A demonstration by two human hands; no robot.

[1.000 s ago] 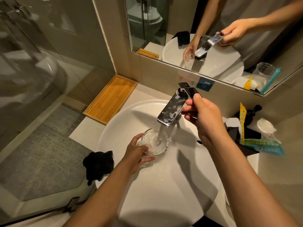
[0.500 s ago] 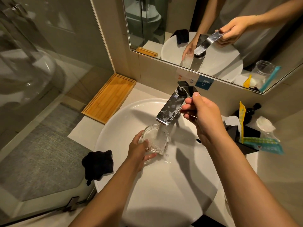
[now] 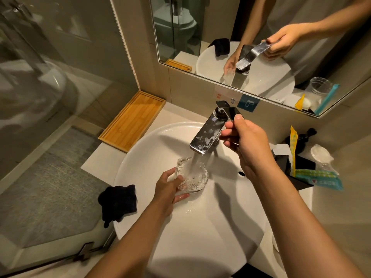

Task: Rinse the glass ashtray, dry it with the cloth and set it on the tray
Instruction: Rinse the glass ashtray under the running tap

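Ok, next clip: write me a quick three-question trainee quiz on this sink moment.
1. True or false: water is running into the glass ashtray.
2. Which hand holds the tap lever? A) left hand B) right hand
3. Fill in: the black cloth lies on the basin's ____ rim, while the wooden tray holds nothing.

Key: 1 true; 2 B; 3 left.

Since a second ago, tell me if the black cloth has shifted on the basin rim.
No. The black cloth lies at the same spot on the basin's left rim, equally near the wooden tray.
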